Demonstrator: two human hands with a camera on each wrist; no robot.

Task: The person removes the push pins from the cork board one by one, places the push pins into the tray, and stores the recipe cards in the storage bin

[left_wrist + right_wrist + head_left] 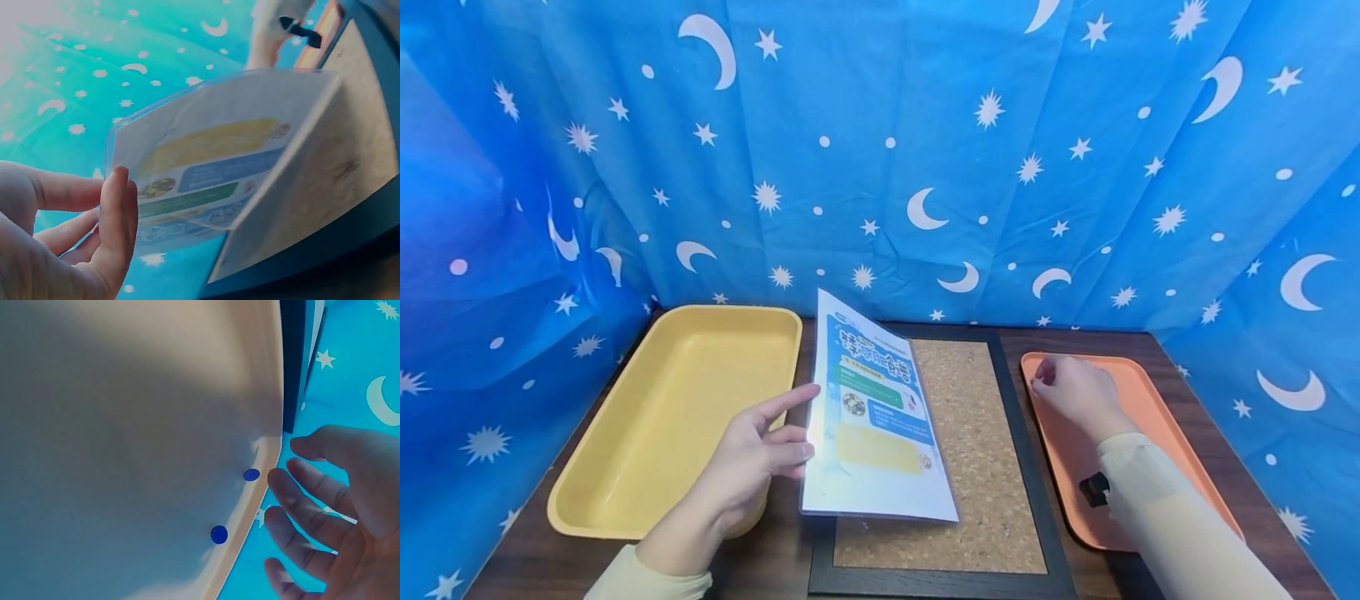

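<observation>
My left hand [748, 454] pinches the left edge of a laminated printed sheet [880, 417]. The sheet stands tilted over the cork board [977, 450], covering its left part in the head view. In the left wrist view, thumb and fingers grip the edge of the clear laminate [206, 162]. Over the far left corner of the orange tray [1157, 492] is my right hand [1078, 392]. Its fingers are loosely bent with nothing between them in the right wrist view. Close to those fingertips, two blue thumbtacks [219, 535] lie by the tray's rim; the hand hides them from the head camera.
A yellow bin [673, 417] stands at the left of the dark wooden table [767, 567]. The cork board's black frame [1022, 433] lies between bin and tray. A blue curtain [865, 167] with moons and stars encloses the back and sides.
</observation>
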